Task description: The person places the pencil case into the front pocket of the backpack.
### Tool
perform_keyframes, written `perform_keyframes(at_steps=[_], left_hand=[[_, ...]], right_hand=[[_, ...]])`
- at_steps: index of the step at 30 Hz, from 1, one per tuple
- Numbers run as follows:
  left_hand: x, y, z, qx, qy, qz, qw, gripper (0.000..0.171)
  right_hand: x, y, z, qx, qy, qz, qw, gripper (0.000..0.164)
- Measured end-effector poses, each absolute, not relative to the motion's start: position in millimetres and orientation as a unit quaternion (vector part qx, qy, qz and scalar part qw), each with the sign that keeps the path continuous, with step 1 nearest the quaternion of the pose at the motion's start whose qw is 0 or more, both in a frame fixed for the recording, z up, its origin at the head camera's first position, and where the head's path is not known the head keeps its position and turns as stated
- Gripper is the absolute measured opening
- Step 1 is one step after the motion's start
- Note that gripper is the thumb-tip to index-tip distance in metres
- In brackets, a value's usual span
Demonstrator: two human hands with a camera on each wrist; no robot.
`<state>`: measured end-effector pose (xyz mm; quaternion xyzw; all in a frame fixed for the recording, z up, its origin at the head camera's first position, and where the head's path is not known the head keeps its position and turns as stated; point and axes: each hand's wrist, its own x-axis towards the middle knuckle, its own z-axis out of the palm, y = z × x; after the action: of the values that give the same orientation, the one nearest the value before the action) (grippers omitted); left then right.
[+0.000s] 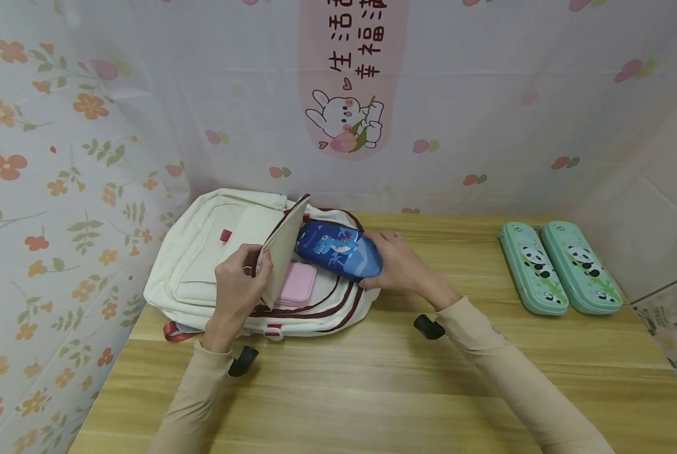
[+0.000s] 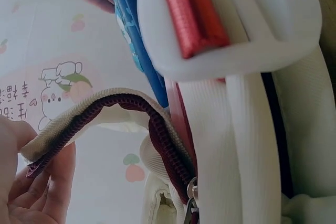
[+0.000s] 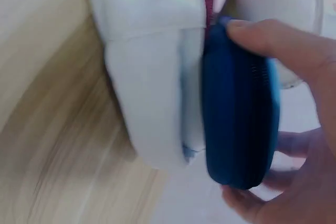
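Observation:
A white backpack [image 1: 202, 252] with dark red zips lies on its back at the table's left. My left hand [image 1: 239, 284] pinches the edge of its front pocket flap [image 1: 284, 252] and holds it raised; the left wrist view shows the flap's zipped edge [image 2: 126, 100] between thumb and fingers. A pink box-like item [image 1: 297, 284] lies in the opened pocket. My right hand [image 1: 398, 261] grips the end of a blue dinosaur pencil case [image 1: 338, 249], thumb on one side and fingers on the other in the right wrist view. The case's far end is by the pocket, partly behind the flap.
Two mint-green panda pencil cases [image 1: 534, 268] lie side by side at the table's right. A patterned cloth [image 1: 457, 113] hangs behind the wooden table [image 1: 361, 391], and a floral one covers the left side. Small black camera parts [image 1: 429, 326] stick out near each wrist.

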<state>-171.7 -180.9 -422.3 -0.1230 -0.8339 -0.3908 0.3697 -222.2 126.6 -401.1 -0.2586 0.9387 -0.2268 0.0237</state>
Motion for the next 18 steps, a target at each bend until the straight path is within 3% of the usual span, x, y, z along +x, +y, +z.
perform_keyframes(at_steps=[10,18], left_hand=[[-171.3,-180.7,-420.9,-0.126,-0.833,-0.396,0.366,0.008],[-171.5,-179.2,-422.9,-0.118,-0.819,-0.398,0.396,0.007]], right_hand=[[-230.1,128.0,-396.1,-0.240,0.942,-0.234,0.003,0.094],[-246.7,117.8,-392.5,-0.253,0.939,-0.227,0.041,0.096]])
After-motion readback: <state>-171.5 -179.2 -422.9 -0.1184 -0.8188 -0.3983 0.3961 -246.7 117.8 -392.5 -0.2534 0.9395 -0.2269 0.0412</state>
